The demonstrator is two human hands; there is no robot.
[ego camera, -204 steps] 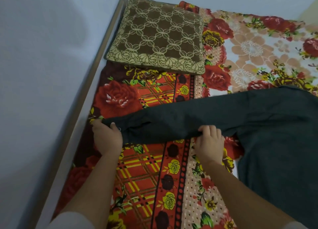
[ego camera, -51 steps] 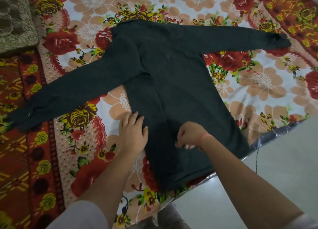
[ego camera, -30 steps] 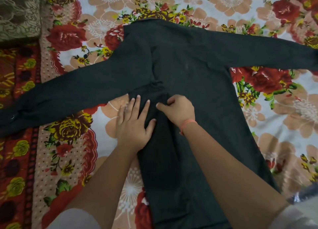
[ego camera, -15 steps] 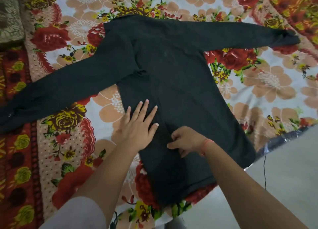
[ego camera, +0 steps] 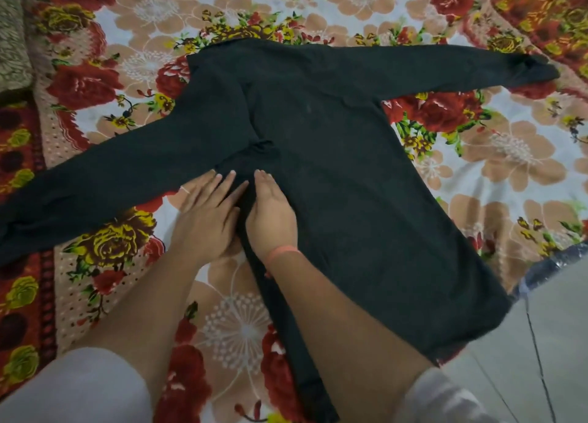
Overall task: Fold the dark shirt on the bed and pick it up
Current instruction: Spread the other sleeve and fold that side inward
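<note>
At the far left edge of the bed [ego camera: 509, 174], well away from both grips, a corner of a brown pillow [ego camera: 12, 41] shows. Nearer, the shirt [ego camera: 334, 174] lies flat and spread on the flowered sheet. Its left sleeve [ego camera: 111, 181] runs out leftward and down from the left grip and ends at the frame's edge. The left grip [ego camera: 206, 222] is wide, with the fingers straight and fanned and the palm down. Its fingertips lie on the dark cloth just under the armpit, and its heel rests on the bare sheet beside the shirt's side edge. Just beside it on the right, the right grip [ego camera: 270, 219] is wide too and holds nothing, its fingers straight and close together, pressing on the shirt body. A pink band [ego camera: 281, 251] circles its wrist. A narrow strip of the shirt runs down between the two forearms toward the near edge of the bed. To the right of the right grip the body of the shirt spreads broad, its hem reaching the bed's edge. Up and right of both grips the right sleeve [ego camera: 445, 63] stretches straight out, its cuff bunched at the end. Far right and low, past the hem, lies grey floor [ego camera: 547, 327] with a thin dark cord [ego camera: 537, 359] across it. White sleeves [ego camera: 79, 394] cover both upper arms at the bottom.
</note>
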